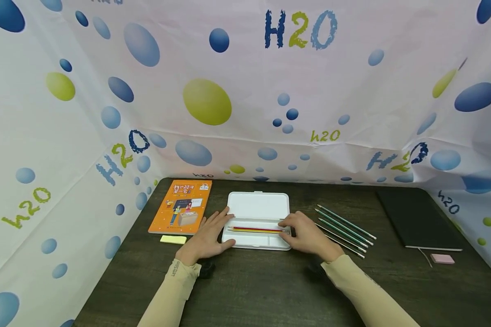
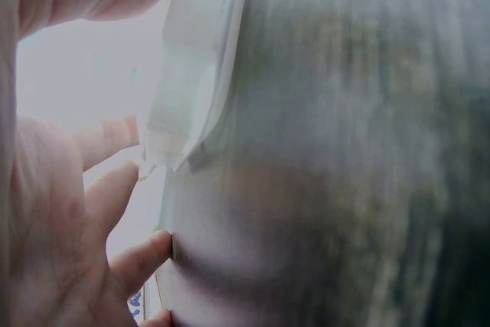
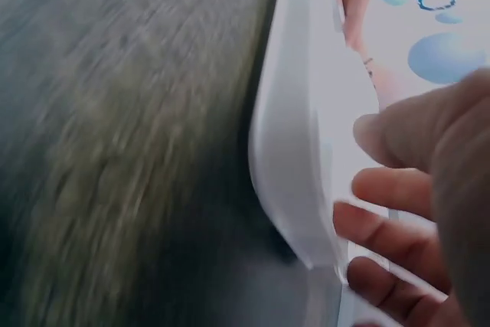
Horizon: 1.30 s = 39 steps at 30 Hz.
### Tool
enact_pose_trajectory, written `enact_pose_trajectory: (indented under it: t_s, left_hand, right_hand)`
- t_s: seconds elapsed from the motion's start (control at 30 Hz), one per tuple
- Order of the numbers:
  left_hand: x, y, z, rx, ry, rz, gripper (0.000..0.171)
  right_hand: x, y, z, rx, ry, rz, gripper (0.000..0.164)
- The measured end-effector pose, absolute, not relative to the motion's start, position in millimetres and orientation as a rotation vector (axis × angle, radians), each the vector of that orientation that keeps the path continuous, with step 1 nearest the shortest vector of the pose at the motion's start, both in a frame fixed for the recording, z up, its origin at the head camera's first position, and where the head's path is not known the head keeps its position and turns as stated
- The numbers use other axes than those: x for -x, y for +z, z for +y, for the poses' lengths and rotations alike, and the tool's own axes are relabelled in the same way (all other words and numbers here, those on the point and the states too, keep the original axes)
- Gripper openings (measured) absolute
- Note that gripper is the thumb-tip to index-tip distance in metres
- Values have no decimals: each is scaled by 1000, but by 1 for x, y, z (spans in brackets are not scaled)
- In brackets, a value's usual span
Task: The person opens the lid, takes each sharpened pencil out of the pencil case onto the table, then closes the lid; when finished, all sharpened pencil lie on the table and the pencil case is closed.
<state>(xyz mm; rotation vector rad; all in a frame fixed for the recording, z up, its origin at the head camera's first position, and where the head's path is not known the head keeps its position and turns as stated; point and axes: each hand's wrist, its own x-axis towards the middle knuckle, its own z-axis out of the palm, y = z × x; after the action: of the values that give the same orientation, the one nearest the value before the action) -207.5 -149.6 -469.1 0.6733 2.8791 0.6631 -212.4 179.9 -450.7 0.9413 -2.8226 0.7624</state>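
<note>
A white pencil case (image 1: 258, 206) lies with its lid folded back on the dark table. Several pencils (image 1: 255, 230), red and yellow among them, lie lengthwise in its lower tray. My left hand (image 1: 206, 236) is spread at the case's left side, its thumb by the front left corner. In the left wrist view its fingers (image 2: 142, 262) stand apart. At the case's right end is my right hand (image 1: 307, 234), with thumb and forefinger over the tray near the pencils' ends. The right wrist view shows a gap between thumb and fingers (image 3: 390, 235), with no pencil visible between them.
Several green and white pencils (image 1: 345, 225) lie slantwise right of the case. Farther right are a black notebook (image 1: 419, 220) and a pink eraser (image 1: 442, 259). An orange book (image 1: 182, 206) and a yellow strip-shaped item (image 1: 173, 239) lie to the left. A printed sheet (image 1: 245, 113) hangs behind.
</note>
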Motion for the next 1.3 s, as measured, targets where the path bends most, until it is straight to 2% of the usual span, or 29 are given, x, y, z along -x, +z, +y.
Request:
enact_pose_trajectory:
  t_s: [0.33,0.9,1.13,1.3]
  left_hand:
    - [207,-468,-148,-690,680,2880,77]
    - [208,-466,-149,-700,703,2874,77]
    - [208,-467,-150,-695,702,2879,76]
    - [207,-467,-150,-694,696,2877,77]
  right_hand:
    - [215,-453,171,-932,610,-2850,27]
    - [223,-447,170,-968,592,-2936,11]
    - [226,-445,170,-980,616,-2990,12]
    - [228,-446,173,-1036,707,-2980,20]
